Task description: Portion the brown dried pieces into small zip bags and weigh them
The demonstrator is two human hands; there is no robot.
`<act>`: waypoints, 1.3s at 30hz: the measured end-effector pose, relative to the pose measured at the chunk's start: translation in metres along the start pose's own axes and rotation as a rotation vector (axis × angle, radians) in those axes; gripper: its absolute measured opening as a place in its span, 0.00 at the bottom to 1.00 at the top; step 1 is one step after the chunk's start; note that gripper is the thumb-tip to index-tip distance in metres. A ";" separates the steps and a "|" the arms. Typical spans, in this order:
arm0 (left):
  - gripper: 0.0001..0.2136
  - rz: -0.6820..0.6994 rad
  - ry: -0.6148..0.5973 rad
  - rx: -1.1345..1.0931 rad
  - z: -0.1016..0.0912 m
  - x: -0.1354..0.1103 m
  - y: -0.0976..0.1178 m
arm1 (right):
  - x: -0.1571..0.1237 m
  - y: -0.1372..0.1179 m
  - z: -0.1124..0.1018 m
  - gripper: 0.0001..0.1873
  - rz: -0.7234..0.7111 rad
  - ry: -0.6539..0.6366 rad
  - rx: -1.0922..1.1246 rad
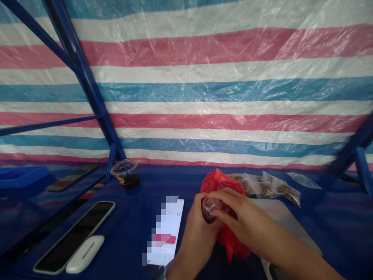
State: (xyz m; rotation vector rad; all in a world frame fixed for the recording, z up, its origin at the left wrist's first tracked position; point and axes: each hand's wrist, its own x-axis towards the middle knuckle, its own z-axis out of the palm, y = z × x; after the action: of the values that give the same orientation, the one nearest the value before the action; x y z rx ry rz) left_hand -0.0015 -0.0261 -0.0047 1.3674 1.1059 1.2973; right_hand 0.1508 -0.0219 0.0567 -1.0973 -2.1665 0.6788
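Both hands are together above the front right of the blue table. My left hand [201,233] is wrapped around a small clear plastic packet [210,205] with something dark inside; its exact kind is hard to make out. From the right, my right hand [239,208] curls over the same packet, with its fingertips at the top. A crumpled red plastic bag [223,179] shows behind and below the hands, partly hidden by them. Whether the packet is partly inside the red bag cannot be seen.
Behind the hands lie several zip bags [269,189] of brown bits and a flat clear bag [303,180]. A silver laptop-like slab [287,217] is at right. Leftward are a lit phone [167,229], a dark phone [77,235], a white case [85,254] and a lidded cup [127,175].
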 end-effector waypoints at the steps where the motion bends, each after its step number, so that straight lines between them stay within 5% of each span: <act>1: 0.15 -0.003 -0.014 -0.020 0.000 0.001 -0.001 | 0.001 0.000 -0.002 0.16 -0.002 0.037 -0.010; 10: 0.09 0.062 -0.022 0.215 -0.006 0.004 -0.007 | 0.000 -0.001 -0.017 0.15 -0.039 0.048 -0.124; 15: 0.06 0.085 -0.041 0.096 -0.004 0.001 -0.004 | 0.000 -0.004 -0.009 0.11 -0.017 -0.026 -0.056; 22: 0.05 0.014 0.000 0.058 -0.007 0.005 -0.005 | 0.004 0.000 -0.020 0.09 0.106 0.093 0.091; 25: 0.02 -0.034 0.056 0.097 -0.007 0.006 -0.007 | 0.003 0.009 -0.026 0.08 0.149 0.105 -0.125; 31: 0.15 -0.083 0.094 0.065 -0.003 0.005 -0.007 | -0.007 0.024 -0.023 0.23 0.239 -0.161 -0.594; 39: 0.15 0.030 0.030 0.032 -0.003 0.006 -0.010 | 0.001 0.029 -0.004 0.23 0.155 -0.014 -0.529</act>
State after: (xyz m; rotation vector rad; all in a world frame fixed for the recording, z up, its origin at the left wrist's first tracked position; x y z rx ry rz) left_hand -0.0043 -0.0181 -0.0138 1.3972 1.1353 1.3311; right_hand 0.1683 -0.0049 0.0403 -1.5405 -2.3562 0.1690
